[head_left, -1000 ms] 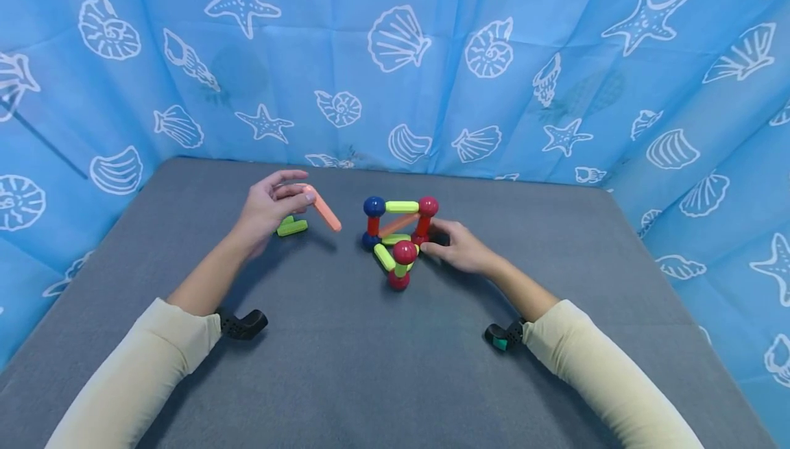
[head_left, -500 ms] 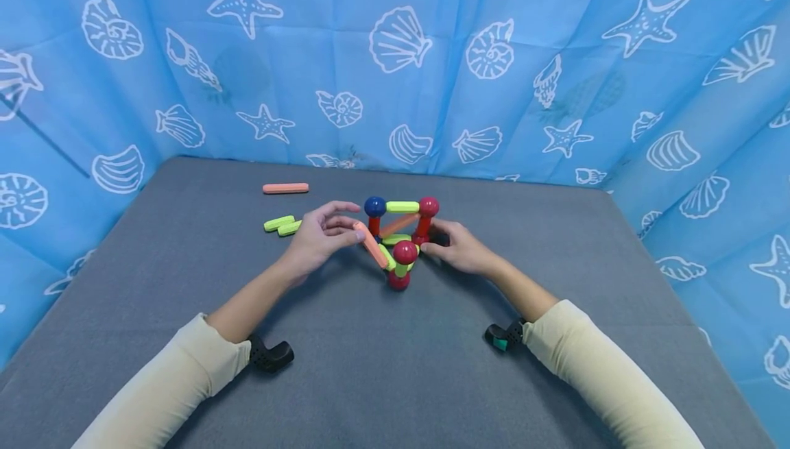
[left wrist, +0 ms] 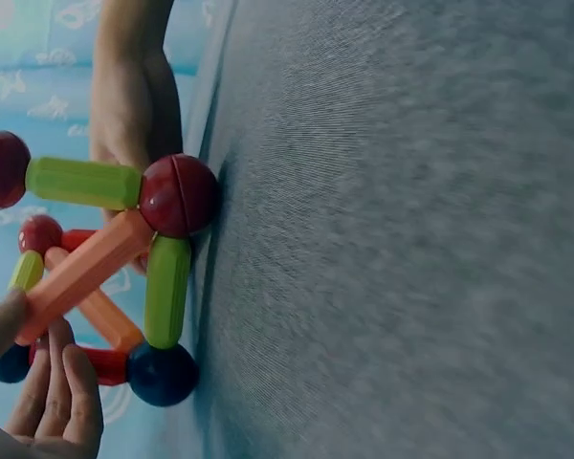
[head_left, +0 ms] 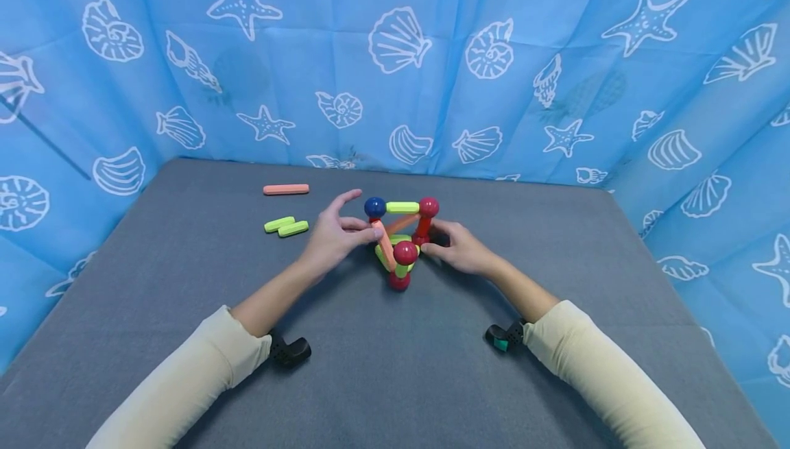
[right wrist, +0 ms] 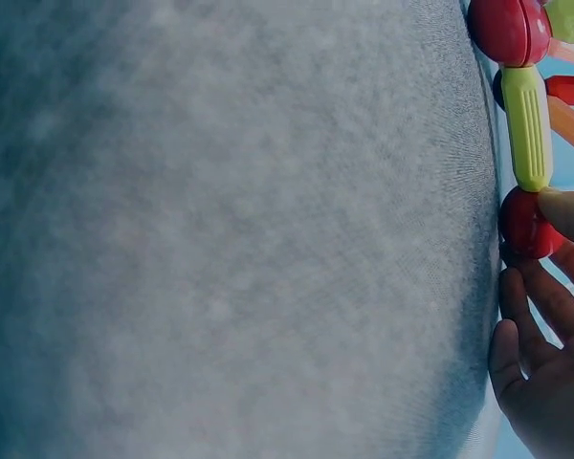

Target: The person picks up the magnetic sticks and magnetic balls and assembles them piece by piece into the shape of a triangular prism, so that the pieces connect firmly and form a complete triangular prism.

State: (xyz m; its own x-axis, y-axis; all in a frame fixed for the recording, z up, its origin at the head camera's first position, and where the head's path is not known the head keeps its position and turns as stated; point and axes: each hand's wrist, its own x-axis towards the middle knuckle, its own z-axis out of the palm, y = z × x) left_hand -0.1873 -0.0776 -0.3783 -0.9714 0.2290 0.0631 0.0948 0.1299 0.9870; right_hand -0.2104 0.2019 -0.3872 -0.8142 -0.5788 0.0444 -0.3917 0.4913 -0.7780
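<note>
A frame of magnetic rods and balls stands on the grey table (head_left: 345,367) between both hands. My left hand (head_left: 330,236) pinches an orange rod (left wrist: 86,277) by its upper end, thumb against fingers. The rod slants across the frame's left side; its lower end meets the front bottom red ball (left wrist: 177,196), and its upper end is close to the top blue ball (head_left: 374,207). My right hand (head_left: 463,249) holds the bottom right red ball (right wrist: 529,225) between thumb and fingers. A second orange rod (head_left: 402,223) runs diagonally across the back side.
Left of the frame lie two short lime-green rods (head_left: 293,228) and, farther back, a loose orange rod (head_left: 286,189). Behind the table hangs a blue curtain (head_left: 345,58) printed with shells. A black wrist camera (head_left: 290,352) sits under the left sleeve.
My left hand has carried the orange rod rightward from near the loose rods to the frame's left side, bringing its lower end to the front bottom ball. My right hand has stayed put.
</note>
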